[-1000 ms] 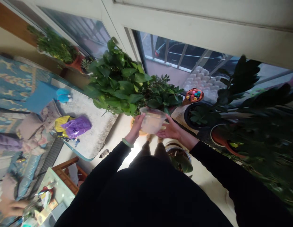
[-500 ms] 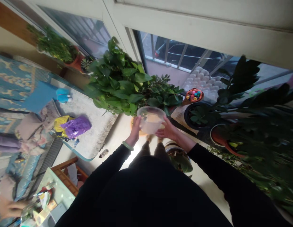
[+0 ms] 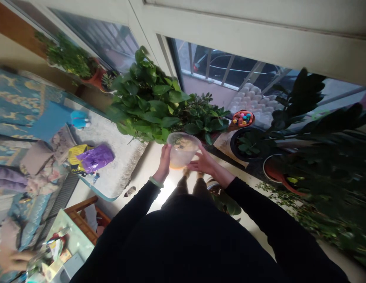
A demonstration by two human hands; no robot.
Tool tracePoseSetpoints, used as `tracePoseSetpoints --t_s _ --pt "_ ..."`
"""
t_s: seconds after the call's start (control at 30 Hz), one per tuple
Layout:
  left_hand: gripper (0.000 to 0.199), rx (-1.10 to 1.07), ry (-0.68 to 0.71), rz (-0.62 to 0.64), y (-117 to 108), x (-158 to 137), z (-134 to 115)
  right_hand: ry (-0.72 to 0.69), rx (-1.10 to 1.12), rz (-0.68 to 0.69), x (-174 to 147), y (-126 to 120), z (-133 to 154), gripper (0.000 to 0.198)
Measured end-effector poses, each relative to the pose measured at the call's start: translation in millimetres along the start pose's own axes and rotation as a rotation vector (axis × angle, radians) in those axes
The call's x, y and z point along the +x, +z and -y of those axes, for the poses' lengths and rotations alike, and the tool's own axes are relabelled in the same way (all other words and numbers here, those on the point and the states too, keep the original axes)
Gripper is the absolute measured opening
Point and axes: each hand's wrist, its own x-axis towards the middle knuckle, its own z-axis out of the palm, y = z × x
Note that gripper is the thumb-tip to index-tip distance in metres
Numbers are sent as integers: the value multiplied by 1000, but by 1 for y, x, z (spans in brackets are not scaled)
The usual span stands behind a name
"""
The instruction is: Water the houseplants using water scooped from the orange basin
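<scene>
A round, translucent plastic tub (image 3: 183,153) is held up in front of my body, its open top facing me. My left hand (image 3: 163,160) grips its left side, thumb near the rim; a pale bangle circles that wrist. On the opposite side, my right hand (image 3: 204,162) supports the tub with its fingers spread against the wall and lower part. Through the tub something orange shows near its base. The inside looks blurred, so I cannot tell what it contains. Just beyond the tub grows a broad-leaved green plant (image 3: 150,100).
Potted plants, among them a succulent in a dark pot (image 3: 249,144), line the window side. A small pot of coloured balls (image 3: 243,118) stands by egg trays (image 3: 256,100). Purple bag (image 3: 96,158) lies on the pale mat at left. A cluttered glass table (image 3: 79,228) stands lower left.
Both hands have carried the tub slightly to the left, toward the broad-leaved plant. The grip on it looks the same.
</scene>
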Motion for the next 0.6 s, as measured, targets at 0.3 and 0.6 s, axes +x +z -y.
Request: tracePoseSetpoints --t_s 0.3,0.6 --pt "59 23 52 29 2 15 -12 62 140 26 11 5 9 87" --pt "57 54 75 38 7 27 -15 105 213 91 20 -2 13 85"
